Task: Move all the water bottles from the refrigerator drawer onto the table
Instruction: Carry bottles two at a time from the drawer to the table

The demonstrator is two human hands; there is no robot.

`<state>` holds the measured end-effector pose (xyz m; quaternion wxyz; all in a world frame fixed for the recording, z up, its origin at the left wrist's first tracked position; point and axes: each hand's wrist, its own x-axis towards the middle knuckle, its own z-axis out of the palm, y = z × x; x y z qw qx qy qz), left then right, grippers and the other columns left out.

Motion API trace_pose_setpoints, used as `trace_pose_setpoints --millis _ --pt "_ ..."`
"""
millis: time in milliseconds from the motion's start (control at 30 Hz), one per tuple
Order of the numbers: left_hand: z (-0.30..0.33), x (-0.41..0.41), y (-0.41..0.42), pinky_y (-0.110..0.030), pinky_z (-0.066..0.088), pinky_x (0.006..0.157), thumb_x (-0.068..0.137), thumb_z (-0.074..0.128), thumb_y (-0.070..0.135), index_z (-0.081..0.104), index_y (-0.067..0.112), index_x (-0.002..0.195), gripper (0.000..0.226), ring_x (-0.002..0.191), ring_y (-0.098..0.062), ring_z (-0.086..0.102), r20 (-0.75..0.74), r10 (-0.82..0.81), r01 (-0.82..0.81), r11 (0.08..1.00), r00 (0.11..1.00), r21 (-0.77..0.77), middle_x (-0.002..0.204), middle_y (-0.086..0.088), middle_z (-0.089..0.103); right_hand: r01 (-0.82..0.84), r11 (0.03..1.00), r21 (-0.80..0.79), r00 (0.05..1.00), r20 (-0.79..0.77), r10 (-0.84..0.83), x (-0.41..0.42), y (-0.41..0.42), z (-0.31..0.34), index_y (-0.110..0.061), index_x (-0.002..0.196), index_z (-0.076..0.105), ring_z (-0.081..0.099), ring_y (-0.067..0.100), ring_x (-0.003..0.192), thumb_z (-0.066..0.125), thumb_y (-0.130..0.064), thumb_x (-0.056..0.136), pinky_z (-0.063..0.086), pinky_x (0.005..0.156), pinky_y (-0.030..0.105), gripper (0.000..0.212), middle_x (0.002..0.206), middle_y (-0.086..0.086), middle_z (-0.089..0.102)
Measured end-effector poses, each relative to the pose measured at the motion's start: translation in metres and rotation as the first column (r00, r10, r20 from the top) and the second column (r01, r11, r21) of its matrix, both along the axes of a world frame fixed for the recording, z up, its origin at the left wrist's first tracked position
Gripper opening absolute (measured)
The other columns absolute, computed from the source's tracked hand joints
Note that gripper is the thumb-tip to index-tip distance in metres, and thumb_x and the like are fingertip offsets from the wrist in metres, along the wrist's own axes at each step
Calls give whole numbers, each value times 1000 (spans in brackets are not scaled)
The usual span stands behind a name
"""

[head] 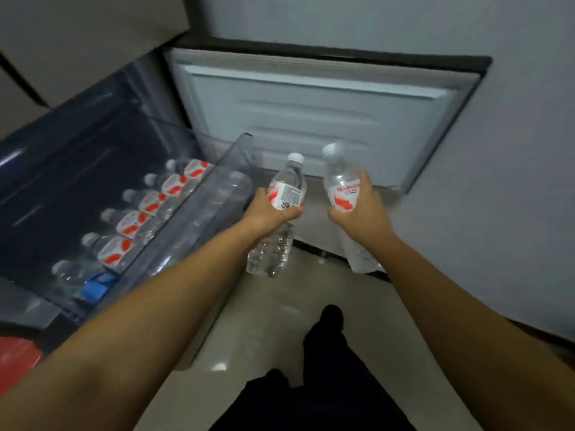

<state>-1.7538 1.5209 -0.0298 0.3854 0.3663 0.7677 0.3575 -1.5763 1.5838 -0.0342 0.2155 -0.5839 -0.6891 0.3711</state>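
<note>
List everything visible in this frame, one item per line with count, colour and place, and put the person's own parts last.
bottle in left hand: 1, clear with white cap and red-white label, held over the floor beside the drawer
bottle in right hand: 1, clear with red-white label, blurred, held in front of the open door
bottles in drawer: about 6 in a row, clear with red-white labels, lying down
blue-labelled bottle: 1, clear, nearest end of the row
drawer: 1, clear plastic, pulled out at left
refrigerator door: 1, white liner, open ahead
floor: pale, glossy
red object: 1, lower left edge, unclear what it is
left hand: grips its bottle
right hand: grips its bottle
legs: dark trousers, bottom centre
</note>
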Motion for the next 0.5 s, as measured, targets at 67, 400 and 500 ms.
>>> trace_pose_setpoints --millis 67,400,500 --pt "-13 33 5 -30 45 81 74 79 30 39 9 127 70 95 -19 56 -5 -70 70 997 997 -30 109 -1 54 96 995 -33 993 68 -93 35 -14 -8 -40 144 17 61 32 102 65 -49 59 52 89 48 98 119 10 56" --pt "-63 217 30 -39 48 91 68 81 32 34 10 126 77 110 -31 57 -166 -526 518 850 834 -94 124 -11 53 556 826 -94 828 156 -539 218 -81 -57 -19 142 26 54 30 106 72 -32 77 49 85 37 81 122 13 46" --pt "-70 285 35 -42 49 92 68 81 34 35 10 124 77 110 -32 57 -179 -637 626 771 750 -121 123 -12 53 649 756 -88 758 165 -632 281 -105 -64 -18 138 29 54 24 99 71 -32 77 45 78 32 76 115 5 48"
